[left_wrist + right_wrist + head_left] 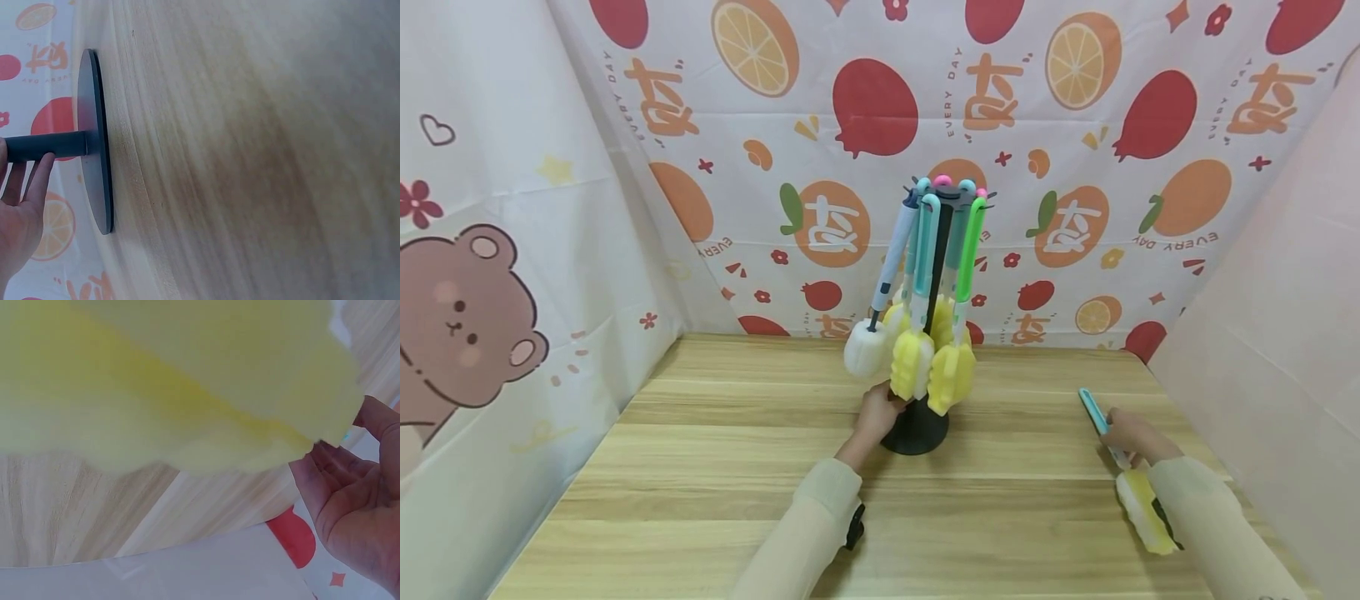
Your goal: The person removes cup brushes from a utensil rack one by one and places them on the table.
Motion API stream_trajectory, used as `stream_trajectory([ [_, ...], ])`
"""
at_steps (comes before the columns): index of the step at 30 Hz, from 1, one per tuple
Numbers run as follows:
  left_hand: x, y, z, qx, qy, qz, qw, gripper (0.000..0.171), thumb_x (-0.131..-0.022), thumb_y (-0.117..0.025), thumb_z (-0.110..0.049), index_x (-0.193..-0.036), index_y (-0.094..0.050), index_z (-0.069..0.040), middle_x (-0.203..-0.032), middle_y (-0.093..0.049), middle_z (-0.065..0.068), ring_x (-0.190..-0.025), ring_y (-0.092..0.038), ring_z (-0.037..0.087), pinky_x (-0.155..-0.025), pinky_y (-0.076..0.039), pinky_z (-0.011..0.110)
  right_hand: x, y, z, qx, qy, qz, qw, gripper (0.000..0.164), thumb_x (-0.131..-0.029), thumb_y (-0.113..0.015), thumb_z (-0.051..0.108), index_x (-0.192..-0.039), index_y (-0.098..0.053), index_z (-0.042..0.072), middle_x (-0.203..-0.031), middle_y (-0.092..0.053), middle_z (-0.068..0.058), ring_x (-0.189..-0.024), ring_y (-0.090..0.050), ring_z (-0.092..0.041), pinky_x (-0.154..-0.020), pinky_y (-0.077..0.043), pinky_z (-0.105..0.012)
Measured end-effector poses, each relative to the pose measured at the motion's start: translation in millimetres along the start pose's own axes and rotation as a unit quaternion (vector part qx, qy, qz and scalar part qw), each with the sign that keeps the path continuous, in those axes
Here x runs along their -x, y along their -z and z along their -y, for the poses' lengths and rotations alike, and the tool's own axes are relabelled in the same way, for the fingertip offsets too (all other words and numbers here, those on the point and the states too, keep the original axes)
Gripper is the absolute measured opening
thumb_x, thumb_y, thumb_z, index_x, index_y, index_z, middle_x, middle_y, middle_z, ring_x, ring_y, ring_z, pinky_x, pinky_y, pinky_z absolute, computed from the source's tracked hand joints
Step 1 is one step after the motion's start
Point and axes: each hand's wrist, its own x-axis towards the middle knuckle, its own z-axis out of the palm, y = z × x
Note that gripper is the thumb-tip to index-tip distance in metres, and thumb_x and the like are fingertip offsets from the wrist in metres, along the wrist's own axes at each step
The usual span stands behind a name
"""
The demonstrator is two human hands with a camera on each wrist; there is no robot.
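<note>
A black rack (917,435) with a round base stands on the table, hung with several sponge bottle brushes. My left hand (877,414) grips its post low down, beneath the hanging sponges. In the left wrist view the fingers curl about the dark post (53,147), just above the base. Off to the right, my right hand (1138,435) holds a bottle brush (1093,410) with a teal handle by its lower shaft. Its yellow and white sponge head (1142,512) points toward me, partly hidden by the sleeve. That sponge (187,394) fills much of the right wrist view.
On the rack hang a white-headed brush (865,348) with a pale blue handle, a green-handled brush (972,250) and teal-handled ones (927,250). The wooden table (715,500) meets a fruit-print cloth (880,108) behind and white cloths at both sides.
</note>
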Motion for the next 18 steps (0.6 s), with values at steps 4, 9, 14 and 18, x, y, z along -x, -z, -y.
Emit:
stream_trajectory([
  [4, 0.4, -0.1, -0.5, 0.001, 0.001, 0.002, 1.0000, 0.019, -0.096, -0.061, -0.006, -0.111, -0.066, 0.004, -0.107, -0.070, 0.022, -0.099, -0.068, 0.035, -0.082, -0.061, 0.039, 2.2, 0.1, -1.2, 0.001, 0.009, -0.001, 1.000, 0.043, -0.090, -0.052, 0.006, -0.121, -0.039, -0.022, -0.096, -0.055, -0.030, -0.077, -0.060, -0.031, -0.062, -0.061, -0.040],
  [9, 1.2, 0.0, -1.4, -0.002, 0.006, 0.003, 1.0000, 0.019, -0.097, -0.060, -0.006, -0.111, -0.066, 0.004, -0.107, -0.070, 0.022, -0.100, -0.068, 0.035, -0.082, -0.060, 0.039, 4.7, 0.2, -1.6, 0.000, 0.015, 0.004, 1.000, 0.042, -0.090, -0.051, 0.005, -0.120, -0.040, -0.022, -0.095, -0.055, -0.029, -0.078, -0.060, -0.030, -0.063, -0.061, -0.041],
  [14, 1.3, -0.3, -1.5, -0.001, 0.006, 0.002, 1.0000, 0.018, -0.096, -0.061, -0.006, -0.110, -0.066, 0.004, -0.106, -0.070, 0.022, -0.099, -0.068, 0.035, -0.082, -0.060, 0.039, 5.3, 0.7, -0.9, -0.007, 0.013, 0.008, 1.000, 0.037, -0.090, -0.049, 0.004, -0.117, -0.042, -0.021, -0.095, -0.055, -0.028, -0.079, -0.060, -0.032, -0.064, -0.061, -0.043],
  [18, 0.5, -0.8, -0.7, 0.000, 0.003, 0.000, 1.0000, 0.018, -0.096, -0.061, -0.006, -0.110, -0.067, 0.004, -0.106, -0.070, 0.022, -0.100, -0.068, 0.036, -0.082, -0.061, 0.039, 4.8, 0.2, -0.9, 0.000, 0.017, 0.001, 1.000, 0.033, -0.089, -0.049, 0.003, -0.113, -0.044, -0.019, -0.090, -0.055, -0.024, -0.077, -0.059, -0.030, -0.063, -0.060, -0.043],
])
